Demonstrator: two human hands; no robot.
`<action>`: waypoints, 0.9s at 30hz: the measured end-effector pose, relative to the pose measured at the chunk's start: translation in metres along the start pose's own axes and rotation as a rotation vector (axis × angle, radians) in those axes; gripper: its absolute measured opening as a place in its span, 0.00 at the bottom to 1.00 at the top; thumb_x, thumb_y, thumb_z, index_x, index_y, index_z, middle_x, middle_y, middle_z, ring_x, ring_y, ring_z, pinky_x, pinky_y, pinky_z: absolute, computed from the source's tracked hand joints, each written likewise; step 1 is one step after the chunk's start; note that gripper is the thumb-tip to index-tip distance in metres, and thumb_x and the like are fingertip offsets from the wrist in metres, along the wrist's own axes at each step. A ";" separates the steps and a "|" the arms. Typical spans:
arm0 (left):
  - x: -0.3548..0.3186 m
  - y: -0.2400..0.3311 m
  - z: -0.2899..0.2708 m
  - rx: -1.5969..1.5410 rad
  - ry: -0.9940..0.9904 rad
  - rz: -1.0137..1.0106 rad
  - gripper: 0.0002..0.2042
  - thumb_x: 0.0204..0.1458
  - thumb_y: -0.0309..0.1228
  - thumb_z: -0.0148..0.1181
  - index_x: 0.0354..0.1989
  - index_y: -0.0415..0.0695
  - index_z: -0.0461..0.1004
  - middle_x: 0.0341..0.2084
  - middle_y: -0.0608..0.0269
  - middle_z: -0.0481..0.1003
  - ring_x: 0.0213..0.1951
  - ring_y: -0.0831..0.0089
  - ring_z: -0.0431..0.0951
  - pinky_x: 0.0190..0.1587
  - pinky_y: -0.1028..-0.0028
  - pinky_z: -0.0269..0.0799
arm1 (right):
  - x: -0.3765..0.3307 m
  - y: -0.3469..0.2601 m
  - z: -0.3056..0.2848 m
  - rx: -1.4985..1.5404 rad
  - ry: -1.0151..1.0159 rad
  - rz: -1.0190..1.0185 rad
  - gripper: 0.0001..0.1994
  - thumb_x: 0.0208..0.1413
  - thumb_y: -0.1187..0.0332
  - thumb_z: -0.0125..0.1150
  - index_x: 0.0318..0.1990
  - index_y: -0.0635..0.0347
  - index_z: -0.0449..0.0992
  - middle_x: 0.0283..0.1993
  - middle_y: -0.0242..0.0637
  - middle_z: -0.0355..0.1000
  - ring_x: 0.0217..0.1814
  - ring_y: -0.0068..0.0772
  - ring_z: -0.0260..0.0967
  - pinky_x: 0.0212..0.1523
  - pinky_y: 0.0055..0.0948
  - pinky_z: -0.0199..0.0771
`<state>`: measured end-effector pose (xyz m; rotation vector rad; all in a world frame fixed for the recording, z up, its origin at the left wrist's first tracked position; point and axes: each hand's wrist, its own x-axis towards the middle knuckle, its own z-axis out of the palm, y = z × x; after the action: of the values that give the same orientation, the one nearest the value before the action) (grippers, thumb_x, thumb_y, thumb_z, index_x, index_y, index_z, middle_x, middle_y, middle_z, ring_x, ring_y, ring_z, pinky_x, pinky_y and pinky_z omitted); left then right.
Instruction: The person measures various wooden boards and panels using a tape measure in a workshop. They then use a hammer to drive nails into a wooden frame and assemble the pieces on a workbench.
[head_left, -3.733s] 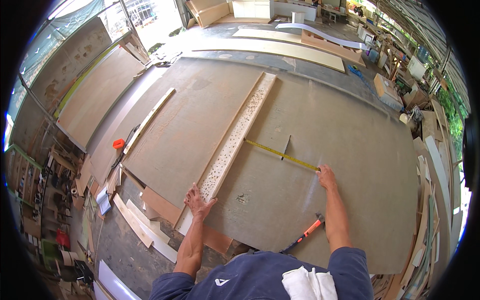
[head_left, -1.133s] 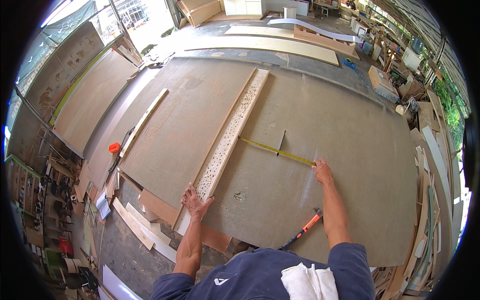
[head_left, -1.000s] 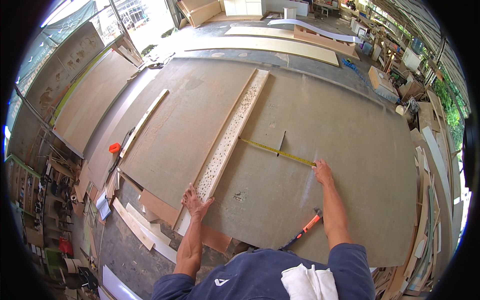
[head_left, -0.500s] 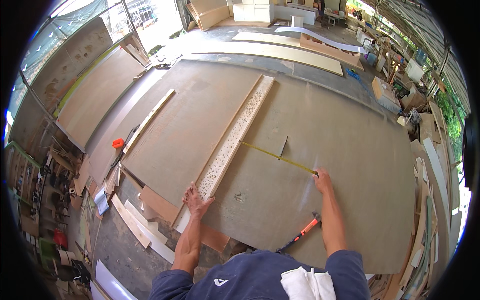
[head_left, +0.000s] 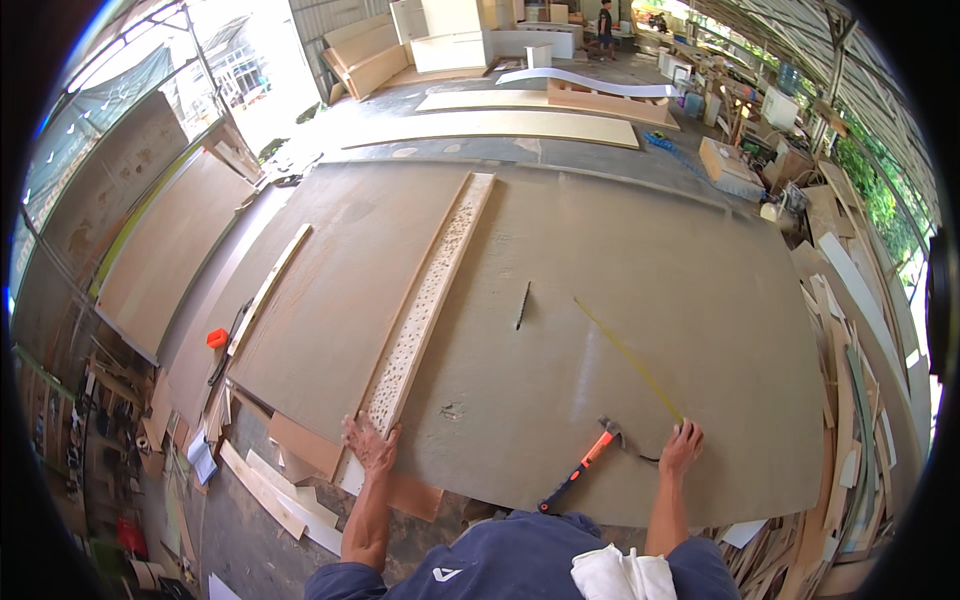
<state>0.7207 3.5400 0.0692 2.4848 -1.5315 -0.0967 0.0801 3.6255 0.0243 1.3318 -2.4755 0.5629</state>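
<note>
My left hand rests with fingers spread over the near end of a long, narrow trough-like board. The board has raised edges and a pale, speckled inside. My right hand is closed around a tape measure, whose case is mostly hidden. Its yellow blade reaches away to the far left, its tip apart from the board. A hammer with an orange and black handle lies between my hands. Beyond it is a thin dark rod, maybe a drill bit. All lie on a large brown sheet.
A pale wood strip and an orange object lie to the left. Offcuts crowd the right edge, and scrap strips lie at lower left. Long panels stretch across the back. Another person stands far off.
My right hand has drawn back toward me with the tape measure. The blade's tip has come away from the board's edge and swung right. My left hand stays at the board's near end.
</note>
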 end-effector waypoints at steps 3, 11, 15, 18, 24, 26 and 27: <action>0.001 -0.012 0.018 0.028 0.063 0.031 0.50 0.48 0.62 0.62 0.71 0.35 0.58 0.71 0.34 0.51 0.74 0.43 0.46 0.73 0.46 0.37 | -0.048 0.030 -0.021 -0.047 0.076 0.090 0.14 0.68 0.63 0.52 0.57 0.56 0.70 0.59 0.39 0.65 0.65 0.45 0.61 0.59 0.49 0.65; 0.000 0.003 0.013 0.108 0.033 -0.060 0.48 0.50 0.61 0.62 0.71 0.35 0.58 0.70 0.34 0.53 0.73 0.44 0.48 0.73 0.46 0.40 | -0.061 0.024 -0.045 -0.109 0.063 0.163 0.13 0.70 0.63 0.51 0.58 0.54 0.70 0.59 0.36 0.65 0.65 0.44 0.61 0.58 0.46 0.65; 0.000 0.011 0.010 0.147 0.039 -0.046 0.48 0.50 0.61 0.62 0.71 0.35 0.58 0.70 0.34 0.54 0.73 0.44 0.49 0.72 0.46 0.43 | -0.063 0.028 -0.041 -0.142 0.063 0.180 0.13 0.71 0.63 0.50 0.57 0.54 0.70 0.59 0.36 0.65 0.65 0.44 0.61 0.59 0.46 0.64; 0.003 0.007 0.018 0.138 0.074 -0.036 0.48 0.50 0.62 0.61 0.70 0.36 0.59 0.69 0.36 0.55 0.73 0.45 0.50 0.72 0.46 0.44 | -0.060 0.027 -0.042 -0.120 0.077 0.167 0.12 0.71 0.63 0.50 0.56 0.54 0.71 0.58 0.36 0.65 0.64 0.44 0.61 0.59 0.47 0.64; 0.002 0.006 0.019 0.172 0.080 -0.042 0.47 0.49 0.61 0.62 0.69 0.37 0.60 0.69 0.36 0.56 0.72 0.46 0.51 0.72 0.47 0.43 | -0.059 0.024 -0.043 -0.053 0.131 0.256 0.23 0.70 0.61 0.50 0.68 0.57 0.60 0.67 0.45 0.60 0.70 0.50 0.57 0.66 0.50 0.61; 0.001 0.007 0.019 0.162 0.084 -0.042 0.47 0.49 0.61 0.63 0.69 0.37 0.60 0.69 0.36 0.56 0.72 0.47 0.51 0.72 0.47 0.43 | -0.059 0.024 -0.043 -0.037 0.080 0.285 0.26 0.70 0.61 0.50 0.71 0.58 0.55 0.69 0.48 0.58 0.71 0.52 0.56 0.67 0.50 0.59; 0.001 0.007 0.019 0.158 0.087 -0.042 0.47 0.49 0.61 0.63 0.69 0.37 0.60 0.69 0.36 0.56 0.72 0.47 0.51 0.72 0.47 0.43 | -0.059 0.024 -0.043 -0.028 0.054 0.301 0.27 0.70 0.61 0.50 0.72 0.59 0.53 0.71 0.49 0.57 0.72 0.53 0.55 0.68 0.51 0.59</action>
<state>0.7117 3.5328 0.0527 2.6043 -1.5064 0.1290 0.0945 3.7007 0.0331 0.9247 -2.6451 0.6175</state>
